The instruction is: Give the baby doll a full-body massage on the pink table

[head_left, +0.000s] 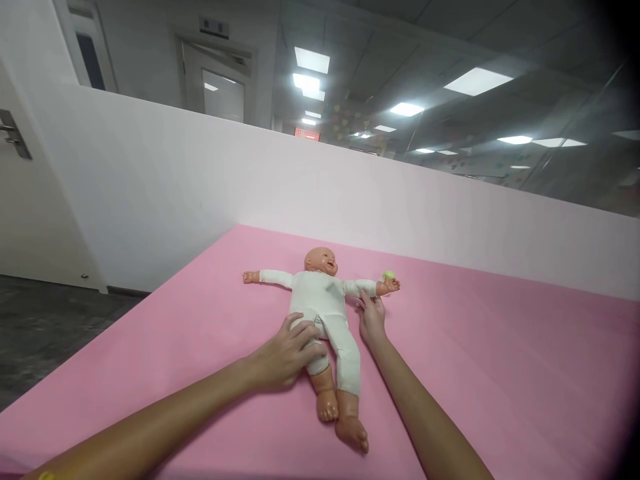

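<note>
A baby doll [320, 293] with a bare plastic head and a white cloth body lies on its back on the pink tabletop [200, 347]. Its arms stretch out to both sides, its head is turned to the right, and its feet point toward me. My left hand [290, 350] curls its fingers over the doll's thigh on the left side. With bent fingers, my right hand [373, 317] grips the doll's forearm on the right, near the wrist. Just behind that doll hand is a small light-green round object [389, 275], partly hidden.
A white partition wall [400, 207] runs along the back of the table. To the left are a door with a metal handle [15, 137] and a dark floor [40, 333]. Lit ceiling panels [477, 81] show beyond the partition.
</note>
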Tool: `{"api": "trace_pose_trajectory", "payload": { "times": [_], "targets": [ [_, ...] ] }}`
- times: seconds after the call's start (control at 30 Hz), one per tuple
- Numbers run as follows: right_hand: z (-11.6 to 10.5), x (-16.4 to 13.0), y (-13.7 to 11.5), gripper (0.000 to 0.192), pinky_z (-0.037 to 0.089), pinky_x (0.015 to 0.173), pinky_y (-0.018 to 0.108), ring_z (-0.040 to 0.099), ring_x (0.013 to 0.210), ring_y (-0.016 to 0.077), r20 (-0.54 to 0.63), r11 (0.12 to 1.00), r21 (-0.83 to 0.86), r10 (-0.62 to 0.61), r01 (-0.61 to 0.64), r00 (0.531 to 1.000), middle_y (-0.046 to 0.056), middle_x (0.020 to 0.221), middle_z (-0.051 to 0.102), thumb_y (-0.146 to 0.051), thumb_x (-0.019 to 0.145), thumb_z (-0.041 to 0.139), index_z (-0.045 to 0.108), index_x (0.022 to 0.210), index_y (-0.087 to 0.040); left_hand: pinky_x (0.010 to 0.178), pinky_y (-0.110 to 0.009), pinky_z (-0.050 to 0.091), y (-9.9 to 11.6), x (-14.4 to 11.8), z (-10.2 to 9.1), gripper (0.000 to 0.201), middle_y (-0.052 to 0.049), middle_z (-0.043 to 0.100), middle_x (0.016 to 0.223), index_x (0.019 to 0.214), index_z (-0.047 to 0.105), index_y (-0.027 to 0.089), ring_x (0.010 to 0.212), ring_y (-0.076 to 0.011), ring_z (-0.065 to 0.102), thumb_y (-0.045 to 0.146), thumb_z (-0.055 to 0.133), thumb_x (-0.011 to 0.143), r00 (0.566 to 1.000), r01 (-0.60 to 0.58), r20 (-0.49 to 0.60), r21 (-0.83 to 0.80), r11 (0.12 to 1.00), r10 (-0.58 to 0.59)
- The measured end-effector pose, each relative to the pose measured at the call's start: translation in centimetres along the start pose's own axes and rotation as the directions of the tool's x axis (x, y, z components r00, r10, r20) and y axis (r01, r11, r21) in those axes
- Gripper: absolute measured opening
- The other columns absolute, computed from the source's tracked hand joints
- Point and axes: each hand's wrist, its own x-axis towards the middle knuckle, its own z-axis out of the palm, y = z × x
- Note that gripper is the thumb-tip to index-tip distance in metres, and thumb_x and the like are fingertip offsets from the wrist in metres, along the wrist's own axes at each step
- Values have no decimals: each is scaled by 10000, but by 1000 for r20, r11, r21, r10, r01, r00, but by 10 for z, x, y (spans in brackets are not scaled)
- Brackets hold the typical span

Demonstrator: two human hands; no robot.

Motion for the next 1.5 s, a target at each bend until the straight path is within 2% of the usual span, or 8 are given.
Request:
{"api": "trace_pose_trajectory", "payload": {
  "times": [0.23,0.4,0.63,0.77,1.07,1.2,1.37,1.5],
  "targets": [
    [0,-1,3,488,485,591,187,630,749,116,9,995,-83,-45,46,999,-14,999,731,-373,713,823,655,1144,-216,1056,-503,390,-4,0,-5,351,-109,631,1189,1109,617,228,1140,-268,546,32,646,819,986,-109,-117,82,991,118],
    [5,-6,-1,589,543,751,202,673,978,157,66,983,-120,-129,136,990,-6,1125,740,-324,744,806,624,1297,-234,921,-418,457,2,5,-18,326,-40,645,910,1189,649,253,928,-196,584,73,635,918,957,-167,-203,201,965,208],
    [11,-14,-7,584,525,886,211,610,1206,177,111,935,-196,-278,295,954,13,1341,679,-256,760,785,641,1326,-264,875,-399,483,3,7,-20,314,-53,750,987,1190,607,205,996,-214,644,35,589,926,943,-104,-306,97,990,129],
    [11,-16,-5,588,535,808,257,666,1037,196,227,917,-269,-235,293,945,57,1356,675,-292,769,801,646,1334,-238,873,-387,491,-5,8,-17,256,-61,752,1082,1111,613,225,1060,-213,657,42,596,933,923,-48,-375,115,992,88],
    [5,-18,0,264,499,913,404,609,1163,280,543,629,-401,-423,666,726,118,1286,670,-374,919,679,696,1144,-237,888,-386,522,-21,11,-7,403,-85,677,1188,1207,666,260,1114,-221,612,-8,569,922,879,64,-477,103,993,-7],
    [4,-17,1,260,507,902,410,606,1157,281,584,591,-385,-439,709,683,117,1286,660,-332,912,679,683,1156,-243,910,-403,537,-31,8,-7,412,-92,652,1188,1218,675,259,1125,-232,606,-4,577,917,868,83,-497,156,984,6],
    [4,-16,7,286,522,916,416,604,1185,278,606,607,-355,-430,711,670,114,1294,651,-248,892,637,668,1177,-244,946,-406,543,-50,1,-11,398,-80,668,1185,1250,656,272,1153,-232,604,38,594,934,858,77,-510,254,964,66],
    [4,-16,11,332,540,942,418,575,1267,280,580,682,-355,-375,639,723,102,1325,635,-203,850,596,668,1170,-252,930,-421,535,-55,0,-14,443,-97,669,1203,1273,628,244,1150,-240,606,-2,537,916,858,84,-512,208,975,35]
  ]
}}
